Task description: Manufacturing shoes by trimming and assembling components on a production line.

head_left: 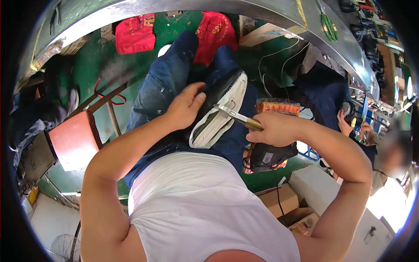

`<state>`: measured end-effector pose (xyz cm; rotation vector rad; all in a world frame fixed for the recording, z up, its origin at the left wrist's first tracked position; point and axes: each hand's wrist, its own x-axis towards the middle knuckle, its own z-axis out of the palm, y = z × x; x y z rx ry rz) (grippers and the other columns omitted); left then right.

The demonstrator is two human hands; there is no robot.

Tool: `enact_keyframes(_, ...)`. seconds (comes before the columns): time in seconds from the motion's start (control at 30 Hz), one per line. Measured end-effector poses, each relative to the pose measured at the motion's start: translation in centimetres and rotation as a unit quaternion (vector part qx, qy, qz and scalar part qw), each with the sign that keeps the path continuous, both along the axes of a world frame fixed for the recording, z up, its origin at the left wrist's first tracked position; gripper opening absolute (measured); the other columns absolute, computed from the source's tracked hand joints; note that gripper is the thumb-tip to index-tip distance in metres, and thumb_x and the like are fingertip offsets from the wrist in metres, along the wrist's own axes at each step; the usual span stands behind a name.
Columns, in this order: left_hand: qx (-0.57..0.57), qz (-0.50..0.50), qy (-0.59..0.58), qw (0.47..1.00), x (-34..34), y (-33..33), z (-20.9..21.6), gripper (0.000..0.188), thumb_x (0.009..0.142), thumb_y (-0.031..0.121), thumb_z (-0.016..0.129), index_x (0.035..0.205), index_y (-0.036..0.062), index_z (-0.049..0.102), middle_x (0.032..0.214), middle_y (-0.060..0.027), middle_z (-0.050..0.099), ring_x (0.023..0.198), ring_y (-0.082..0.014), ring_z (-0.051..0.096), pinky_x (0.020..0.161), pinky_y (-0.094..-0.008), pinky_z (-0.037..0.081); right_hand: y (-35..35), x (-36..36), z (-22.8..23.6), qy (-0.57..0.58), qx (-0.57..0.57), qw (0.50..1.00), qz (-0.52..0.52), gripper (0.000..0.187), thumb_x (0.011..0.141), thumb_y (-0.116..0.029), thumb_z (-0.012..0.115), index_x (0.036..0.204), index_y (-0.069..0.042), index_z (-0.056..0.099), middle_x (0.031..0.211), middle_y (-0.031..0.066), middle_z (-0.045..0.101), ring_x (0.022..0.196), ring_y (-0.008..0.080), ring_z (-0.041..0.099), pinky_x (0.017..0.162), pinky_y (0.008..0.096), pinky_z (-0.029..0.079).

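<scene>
Lying between left grip [186, 107] — hold unclear — and right grip [276, 129], wrapped round a tool [236, 115], is a shoe [219, 122].

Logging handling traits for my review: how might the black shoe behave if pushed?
The black shoe would likely rock or slide, lying underside-up over the jeans. It probably stays fairly stiff, as its outline looks full and uncollapsed.

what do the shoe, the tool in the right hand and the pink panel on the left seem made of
Shoe: black upper perhaps leather or imitation, being smooth with slight gloss; off-white underside looks like fabric or fibre board, matt, though unsure.
Tool: head likely metal, silvery with bright highlights; handle brownish, material unclear.
Pink panel: possibly plastic or vinyl, smooth with soft sheen.
</scene>
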<state>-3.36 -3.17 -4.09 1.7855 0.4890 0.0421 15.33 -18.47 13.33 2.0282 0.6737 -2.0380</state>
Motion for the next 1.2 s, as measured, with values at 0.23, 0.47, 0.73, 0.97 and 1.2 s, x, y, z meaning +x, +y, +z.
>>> enact_keyframes(0.23,-0.002,-0.113,0.01,0.994,0.1,0.1,-0.1,0.049,0.104,0.031,0.034,0.14,-0.0015,0.039,0.136,-0.0244,0.047,0.129,-0.0399,0.042,0.112,-0.0453,0.029,-2.2,3.4,-4.8,-0.045,0.207,0.963,0.165,0.024,0.091,-0.022,0.063,0.104,-0.002,0.062,0.094,0.0204,0.066,0.089,0.0401,0.065,0.076,0.0474,0.052)
enact_keyframes(0.47,-0.057,-0.172,0.042,0.983,1.1,1.5,0.9,0.083,0.093,0.051,0.056,0.148,-0.002,0.025,0.144,-0.0248,0.037,0.135,-0.0393,0.033,0.114,-0.0463,0.023,-6.2,5.0,-13.9,-0.026,0.494,0.864,0.092,0.033,0.075,-0.012,0.072,0.105,-0.004,0.059,0.094,0.0142,0.066,0.089,0.0352,0.066,0.076,0.0426,0.054)
enact_keyframes(0.73,-0.169,-0.093,0.074,0.978,-0.3,1.4,-0.5,0.104,0.082,0.051,0.074,0.153,0.0011,0.018,0.144,-0.0236,0.036,0.138,-0.0347,0.03,0.116,-0.0432,0.019,-5.4,4.9,-18.3,-0.039,0.609,0.788,0.084,0.038,0.07,-0.013,0.075,0.104,-0.005,0.06,0.091,0.0109,0.065,0.087,0.03,0.066,0.076,0.04,0.053)
enact_keyframes(0.97,-0.271,-0.046,0.11,0.955,0.0,1.1,-0.3,0.116,0.07,0.039,0.088,0.154,0.0022,0.016,0.146,-0.0187,0.032,0.14,-0.0291,0.028,0.117,-0.0393,0.02,-5.5,4.6,-17.8,-0.073,0.596,0.793,0.105,0.033,0.068,-0.015,0.076,0.097,-0.008,0.063,0.083,0.0081,0.066,0.08,0.0269,0.066,0.082,0.0403,0.046)
enact_keyframes(1.2,-0.256,-0.059,0.127,0.956,1.4,0.8,1.1,0.116,0.069,0.037,0.089,0.153,0.0014,0.019,0.146,-0.018,0.032,0.14,-0.0274,0.03,0.116,-0.0387,0.024,-6.5,4.4,-18.1,-0.12,0.612,0.78,0.038,0.028,0.076,-0.02,0.074,0.1,-0.009,0.064,0.083,0.0051,0.067,0.078,0.0251,0.067,0.072,0.0372,0.05)
